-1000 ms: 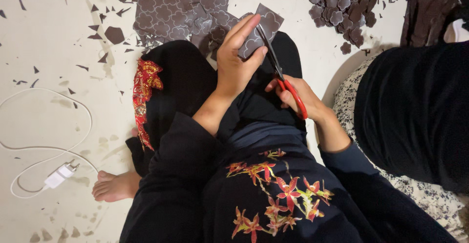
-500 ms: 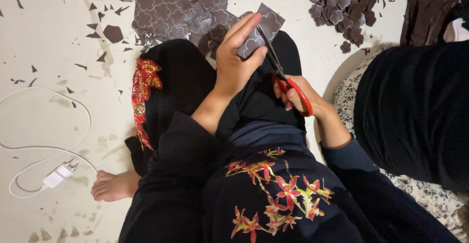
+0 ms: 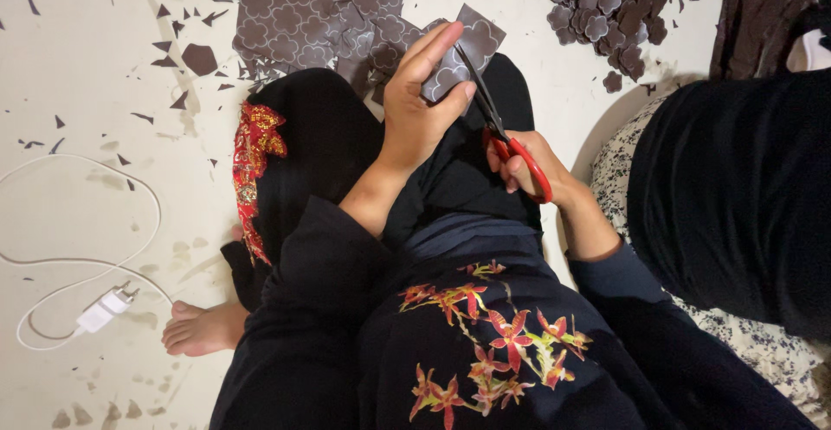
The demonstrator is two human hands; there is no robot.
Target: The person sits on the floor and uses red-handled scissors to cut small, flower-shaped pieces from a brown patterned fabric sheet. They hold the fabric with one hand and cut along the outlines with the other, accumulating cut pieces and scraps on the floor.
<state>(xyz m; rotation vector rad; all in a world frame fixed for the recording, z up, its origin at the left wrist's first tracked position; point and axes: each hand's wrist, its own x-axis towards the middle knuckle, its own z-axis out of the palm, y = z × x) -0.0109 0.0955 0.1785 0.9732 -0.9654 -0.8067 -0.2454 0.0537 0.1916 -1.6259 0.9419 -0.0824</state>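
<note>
My left hand (image 3: pixel 420 105) is raised over my lap and pinches a small dark brown patterned piece (image 3: pixel 467 49) between thumb and fingers. My right hand (image 3: pixel 530 163) grips red-handled scissors (image 3: pixel 502 131), fingers through the loops. The dark blades point up and left into the edge of the piece. Both arms wear black sleeves. My lap is covered by black cloth with red and orange flower embroidery.
A patterned brown sheet (image 3: pixel 312 15) with cut edges lies on the pale floor ahead. A heap of cut flower-shaped pieces (image 3: pixel 606 6) lies at upper right. Small scraps are scattered left. A white charger with cable (image 3: pixel 99 313) lies by my bare foot (image 3: pixel 203 326). Another person in black (image 3: pixel 736 196) sits right.
The scissors have worked slightly further along the piece's edge and my left hand has turned the piece a little. Everything else stays as it was.
</note>
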